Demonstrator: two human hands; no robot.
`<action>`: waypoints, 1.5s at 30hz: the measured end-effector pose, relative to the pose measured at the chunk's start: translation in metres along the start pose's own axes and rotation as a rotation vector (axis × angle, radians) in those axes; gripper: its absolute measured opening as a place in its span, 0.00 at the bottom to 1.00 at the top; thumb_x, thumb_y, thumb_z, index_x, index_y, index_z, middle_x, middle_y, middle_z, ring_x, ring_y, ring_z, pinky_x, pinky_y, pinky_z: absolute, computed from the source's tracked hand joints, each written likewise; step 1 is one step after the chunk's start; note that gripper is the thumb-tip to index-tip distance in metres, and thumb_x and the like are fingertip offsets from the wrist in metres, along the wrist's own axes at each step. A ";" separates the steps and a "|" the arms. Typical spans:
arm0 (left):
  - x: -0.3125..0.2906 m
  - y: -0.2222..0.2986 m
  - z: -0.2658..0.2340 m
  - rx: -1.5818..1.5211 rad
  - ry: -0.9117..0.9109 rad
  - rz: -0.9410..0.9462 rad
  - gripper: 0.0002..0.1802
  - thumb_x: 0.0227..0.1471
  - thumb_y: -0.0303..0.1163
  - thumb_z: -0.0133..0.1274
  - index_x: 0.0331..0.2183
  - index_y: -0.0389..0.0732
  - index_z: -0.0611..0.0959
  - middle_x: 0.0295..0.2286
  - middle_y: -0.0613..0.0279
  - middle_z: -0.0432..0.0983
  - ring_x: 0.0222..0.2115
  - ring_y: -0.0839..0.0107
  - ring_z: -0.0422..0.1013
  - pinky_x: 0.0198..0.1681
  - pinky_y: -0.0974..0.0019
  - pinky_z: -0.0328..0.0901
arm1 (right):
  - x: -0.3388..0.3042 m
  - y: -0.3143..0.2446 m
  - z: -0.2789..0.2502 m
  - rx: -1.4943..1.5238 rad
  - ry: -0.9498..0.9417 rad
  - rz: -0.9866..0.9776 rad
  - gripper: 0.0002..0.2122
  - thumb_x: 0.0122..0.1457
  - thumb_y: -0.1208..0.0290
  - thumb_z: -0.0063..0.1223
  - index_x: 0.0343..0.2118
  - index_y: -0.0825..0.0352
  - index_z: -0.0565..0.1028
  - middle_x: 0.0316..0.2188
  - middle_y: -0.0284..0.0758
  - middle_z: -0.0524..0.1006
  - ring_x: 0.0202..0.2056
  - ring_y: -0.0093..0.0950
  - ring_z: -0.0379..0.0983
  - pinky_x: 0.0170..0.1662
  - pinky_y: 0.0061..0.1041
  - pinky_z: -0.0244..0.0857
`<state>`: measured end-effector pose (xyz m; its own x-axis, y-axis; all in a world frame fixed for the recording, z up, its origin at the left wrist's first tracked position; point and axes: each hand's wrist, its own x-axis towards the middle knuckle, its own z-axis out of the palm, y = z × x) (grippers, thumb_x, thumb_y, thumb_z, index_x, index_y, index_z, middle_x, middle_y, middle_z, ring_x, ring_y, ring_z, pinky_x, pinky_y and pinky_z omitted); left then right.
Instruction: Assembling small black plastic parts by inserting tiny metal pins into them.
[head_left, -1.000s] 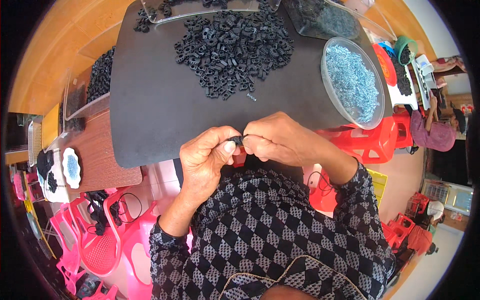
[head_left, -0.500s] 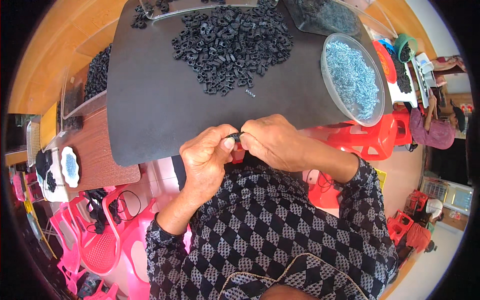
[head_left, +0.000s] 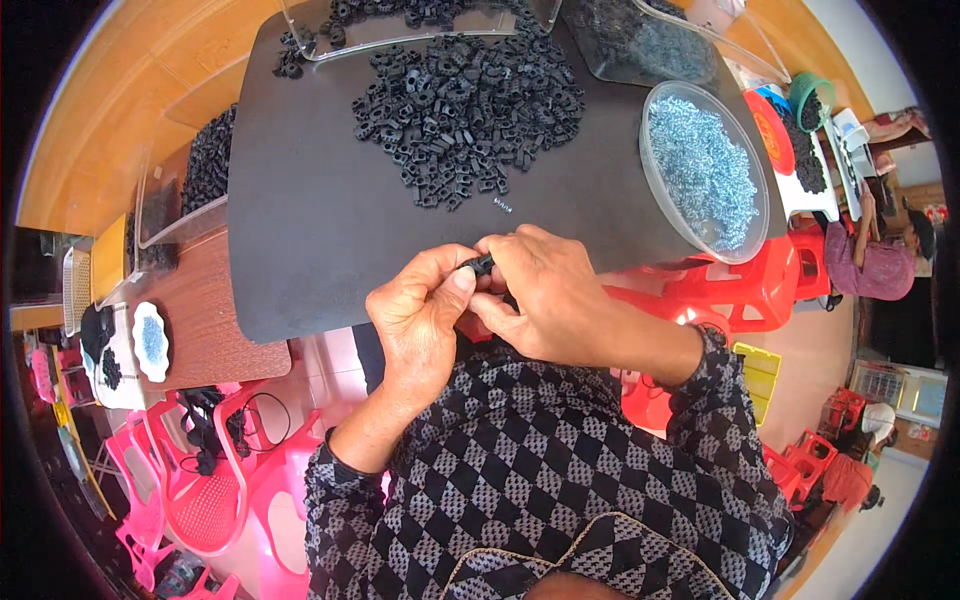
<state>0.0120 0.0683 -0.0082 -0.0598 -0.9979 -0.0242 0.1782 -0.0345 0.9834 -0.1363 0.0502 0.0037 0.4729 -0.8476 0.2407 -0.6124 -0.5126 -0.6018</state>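
Just off the table's near edge, my left hand (head_left: pixel 420 310) pinches a small black plastic part (head_left: pixel 481 265) between thumb and fingers. My right hand (head_left: pixel 550 290) is closed at the part's right end, its index finger against it and its thumb lower down. The fingers partly cover the part, so I cannot make out its full shape. Beyond my hands lies a big pile of similar black plastic parts (head_left: pixel 465 110). A single small metal spring (head_left: pixel 502 206) rests on the table just in front of that pile.
A round clear tub (head_left: pixel 690 232) of silvery springs sits at the dark table's (head_left: pixel 300 240) right edge. Clear bins with black parts stand at the back and left. Red stools (head_left: pixel 725 295) are to the right, pink chairs (head_left: pixel 200 500) at lower left. Another person (head_left: pixel 870 255) sits far right.
My right hand has rolled and its thumb has dropped away from the part, showing more of it. The part is tilted more. The whole view has shifted slightly.
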 end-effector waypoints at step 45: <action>0.013 0.002 -0.008 -0.023 0.016 -0.149 0.06 0.47 0.23 0.55 0.29 0.29 0.80 0.24 0.64 0.75 0.24 0.78 0.68 0.30 0.75 0.64 | 0.010 0.016 0.007 -0.151 0.058 -0.235 0.10 0.42 0.70 0.52 0.15 0.71 0.66 0.09 0.42 0.68 0.13 0.39 0.69 0.15 0.37 0.60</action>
<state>0.0192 0.0553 -0.0075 -0.0717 -0.9823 -0.1730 0.1911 -0.1837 0.9642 -0.1368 0.0340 -0.0094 0.5789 -0.7073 0.4057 -0.5796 -0.7069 -0.4054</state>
